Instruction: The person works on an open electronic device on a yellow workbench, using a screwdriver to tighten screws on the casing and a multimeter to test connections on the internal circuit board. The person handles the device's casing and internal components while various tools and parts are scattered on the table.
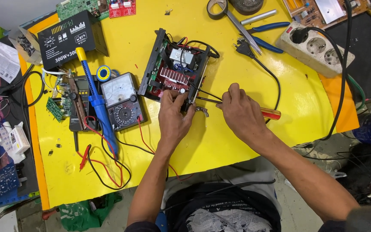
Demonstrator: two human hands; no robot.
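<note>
Hands, two: left hand (173,112) grips one open amplifier (174,68), right hand (240,112) holds one screwdriver (266,113).

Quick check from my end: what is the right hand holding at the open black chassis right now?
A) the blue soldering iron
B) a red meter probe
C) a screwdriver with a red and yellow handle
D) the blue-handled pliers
C. The right hand grips a screwdriver whose red and yellow handle sticks out past the palm, its shaft aimed at the open chassis; the soldering iron and pliers lie untouched on the yellow table.
</note>
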